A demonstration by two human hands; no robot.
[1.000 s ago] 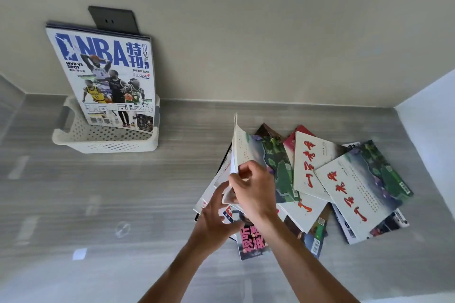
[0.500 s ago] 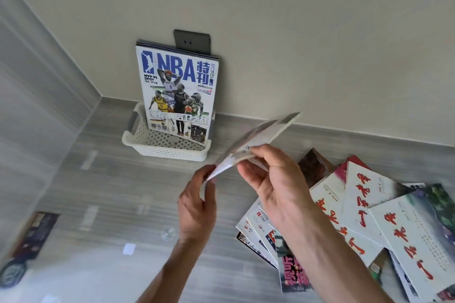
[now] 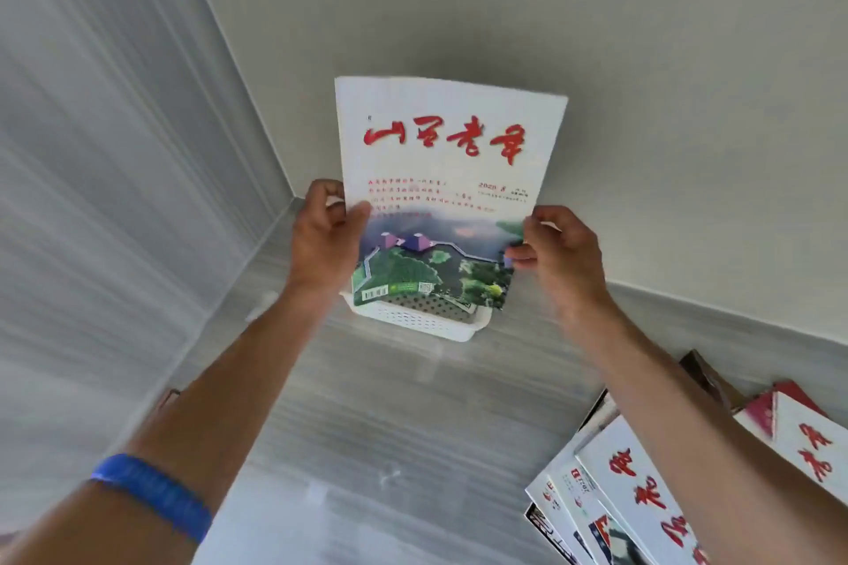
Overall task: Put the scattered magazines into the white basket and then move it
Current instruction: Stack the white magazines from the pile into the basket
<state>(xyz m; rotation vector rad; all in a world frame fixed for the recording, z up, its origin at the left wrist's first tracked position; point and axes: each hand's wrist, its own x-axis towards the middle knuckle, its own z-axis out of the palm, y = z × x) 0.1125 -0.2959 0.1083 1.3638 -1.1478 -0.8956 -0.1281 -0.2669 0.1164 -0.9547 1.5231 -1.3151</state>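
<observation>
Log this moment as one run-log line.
step: loading basket | left hand: grips magazine | right hand: pinches magazine | pile: remaining

— What is blocking the white basket (image 3: 415,322)?
— Its opening is being covered by the upright magazine (image 3: 447,179); walls are closing in behind and left.
— Elsewhere?
— The grey surface (image 3: 367,417) in front appears unobstructed; the pile of magazines (image 3: 642,500) is crowding the right.

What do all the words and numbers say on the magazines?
"山西老年" in big red brush letters, on the held magazine.
"2020 8", small, on the same cover.
Red lines beneath, and the barcode: too blurred to read.
Red brush letters on the pile of magazines: cut off, unreadable.
</observation>
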